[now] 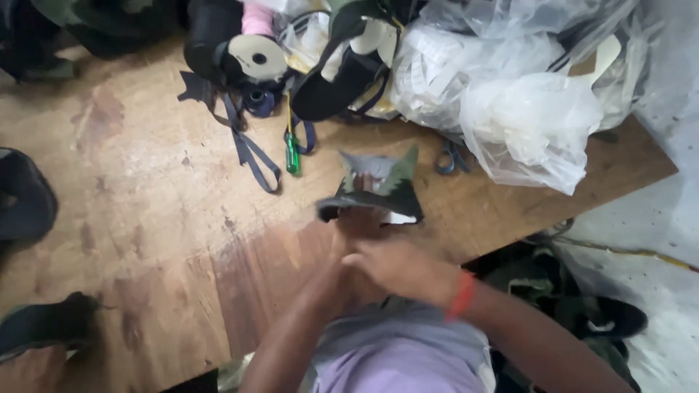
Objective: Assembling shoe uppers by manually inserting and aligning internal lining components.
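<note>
A dark green and grey fabric piece (378, 191) is held up just above the wooden tabletop (167, 211), near the middle of the view. My left hand (348, 251) grips its lower edge from below; much of that hand is hidden behind my right hand. My right hand (402, 268), with a red band (461, 295) on the wrist, lies over the left one, fingers curled against it. The picture is blurred, so the exact grip of the right hand is unclear.
A green-handled screwdriver (292, 154) and dark blue straps (251, 149) lie on the board behind the fabric. Rolls of tape (256, 54), caps and clear plastic bags (524, 124) crowd the far edge. Dark fabric pieces (25, 204) sit at the left edge.
</note>
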